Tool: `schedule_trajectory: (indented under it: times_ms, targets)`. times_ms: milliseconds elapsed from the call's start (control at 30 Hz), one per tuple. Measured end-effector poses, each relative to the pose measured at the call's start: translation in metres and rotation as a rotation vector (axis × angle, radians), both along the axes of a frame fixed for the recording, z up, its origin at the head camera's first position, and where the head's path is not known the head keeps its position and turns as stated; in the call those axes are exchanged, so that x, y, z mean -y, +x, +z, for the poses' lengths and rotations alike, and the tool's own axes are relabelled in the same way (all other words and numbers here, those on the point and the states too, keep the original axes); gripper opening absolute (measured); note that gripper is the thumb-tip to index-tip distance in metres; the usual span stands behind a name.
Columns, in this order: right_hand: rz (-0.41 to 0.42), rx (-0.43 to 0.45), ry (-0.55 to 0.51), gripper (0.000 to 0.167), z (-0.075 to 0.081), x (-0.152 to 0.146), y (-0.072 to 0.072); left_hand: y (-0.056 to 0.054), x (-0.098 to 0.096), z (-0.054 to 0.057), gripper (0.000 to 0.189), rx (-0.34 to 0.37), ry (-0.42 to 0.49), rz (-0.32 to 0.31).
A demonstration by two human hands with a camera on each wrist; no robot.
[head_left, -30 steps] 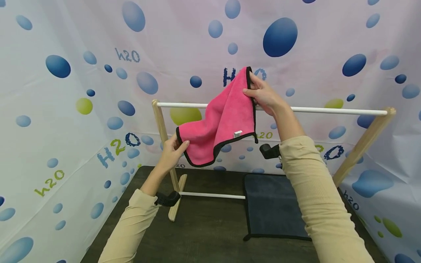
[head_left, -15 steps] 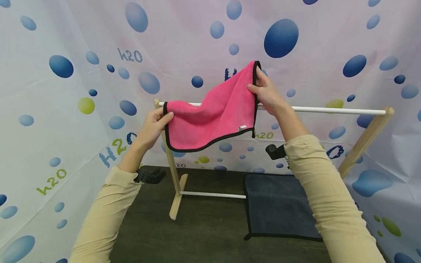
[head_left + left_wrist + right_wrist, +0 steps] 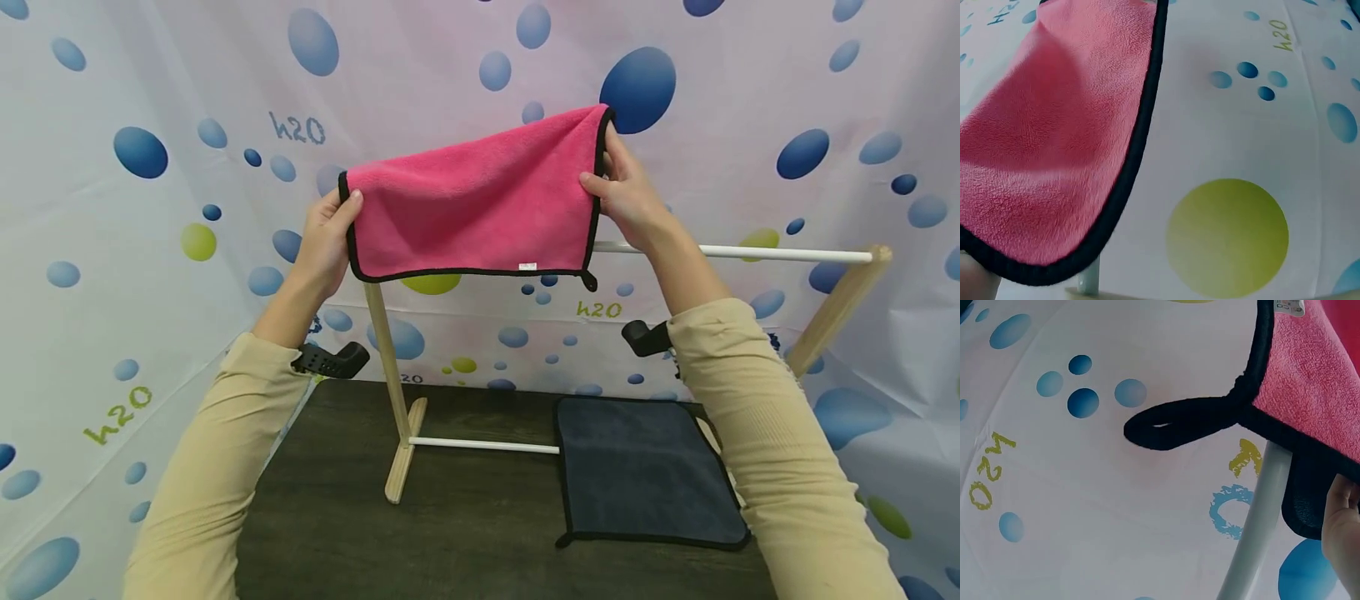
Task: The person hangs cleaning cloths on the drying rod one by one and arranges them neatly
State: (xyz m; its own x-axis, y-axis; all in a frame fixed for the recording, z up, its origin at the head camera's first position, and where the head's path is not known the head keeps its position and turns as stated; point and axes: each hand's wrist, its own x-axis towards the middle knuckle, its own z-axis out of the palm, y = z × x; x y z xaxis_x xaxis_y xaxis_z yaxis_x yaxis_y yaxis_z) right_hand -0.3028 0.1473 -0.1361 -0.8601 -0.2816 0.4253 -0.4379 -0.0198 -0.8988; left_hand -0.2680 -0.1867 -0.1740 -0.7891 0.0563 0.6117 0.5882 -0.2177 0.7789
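A pink towel [image 3: 472, 200] with black edging hangs stretched between both hands in the head view, in front of the rack's white top bar [image 3: 780, 253]. My left hand [image 3: 324, 242] pinches its left edge, thumb on the near face. At the higher right corner, my right hand [image 3: 630, 187] pinches the black edge. A small white label [image 3: 527, 267] and a black hanging loop [image 3: 589, 282] show at the towel's lower edge. In the left wrist view the pink towel [image 3: 1054, 131] covers most of the hand. The right wrist view shows the loop [image 3: 1179, 424] and fingers at the edging.
The rack has a left wooden post [image 3: 386, 358], a right wooden post [image 3: 836, 312] and a white lower bar [image 3: 487, 446]. A dark grey towel [image 3: 648, 475] lies flat on the dark wooden table [image 3: 450, 533]. A curtain with blue bubbles [image 3: 637, 90] stands behind.
Both hands have lifted the pink towel, the left hand rising most and moving left. The towel went from sagging and slanted to spread nearly level, and its upper edge now stands above the bar.
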Motion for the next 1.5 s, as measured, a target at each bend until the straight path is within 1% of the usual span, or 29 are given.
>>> schedule_trajectory:
  times_ms: [133, 300, 400, 467, 600, 667, 767, 867, 1000, 1100, 1133, 1233, 1333, 1433, 1500]
  targets:
    - [0.029, -0.037, -0.014, 0.070, -0.001, 0.001, 0.002, -0.009, -0.004, 0.005, 0.024, -0.011, 0.026, 0.014]
    - [0.038, -0.046, -0.010, 0.069, -0.004, 0.001, 0.002, -0.018, -0.004, 0.008, 0.030, 0.008, 0.111, -0.002]
    - [0.030, -0.030, 0.006, 0.068, -0.007, 0.002, 0.003, -0.021, -0.003, 0.008, 0.029, 0.032, 0.157, -0.007]
    - [0.018, -0.014, 0.038, 0.067, -0.009, 0.002, 0.003, -0.021, -0.001, 0.007, 0.028, 0.072, 0.168, -0.024]
    - [-0.005, 0.016, 0.125, 0.067, -0.018, 0.002, 0.005, -0.020, 0.004, 0.000, 0.023, 0.164, 0.141, -0.060]
    - [0.001, 0.021, 0.149, 0.066, -0.022, 0.002, 0.006, -0.019, 0.006, -0.004, 0.020, 0.186, 0.134, -0.078]
    - [0.015, 0.038, 0.166, 0.064, -0.029, 0.001, 0.006, -0.019, 0.008, -0.011, 0.019, 0.202, 0.129, -0.078]
    - [0.027, 0.071, 0.176, 0.060, -0.035, 0.000, 0.008, -0.018, 0.009, -0.016, 0.019, 0.222, 0.094, -0.062]
    - [0.018, 0.123, 0.182, 0.051, -0.040, -0.001, 0.010, -0.017, 0.010, -0.023, 0.016, 0.266, 0.032, -0.037]
    - [0.011, 0.139, 0.167, 0.047, -0.042, -0.001, 0.012, -0.016, 0.010, -0.028, 0.013, 0.283, 0.010, -0.019]
    - [0.005, 0.139, 0.163, 0.047, -0.042, -0.001, 0.013, -0.016, 0.010, -0.029, 0.013, 0.284, 0.007, -0.013]
    - [-0.017, 0.143, 0.155, 0.047, -0.042, -0.003, 0.016, -0.016, 0.011, -0.032, 0.013, 0.278, 0.026, -0.022]
    - [-0.072, 0.150, 0.168, 0.050, -0.043, -0.006, 0.021, -0.017, 0.011, -0.035, 0.013, 0.273, 0.043, -0.029]
    - [-0.150, 0.118, 0.239, 0.052, -0.044, -0.009, 0.027, -0.017, 0.012, -0.038, 0.013, 0.275, 0.045, -0.030]
    - [-0.214, 0.058, 0.326, 0.052, -0.047, -0.011, 0.029, -0.017, 0.013, -0.040, 0.013, 0.280, 0.049, -0.037]
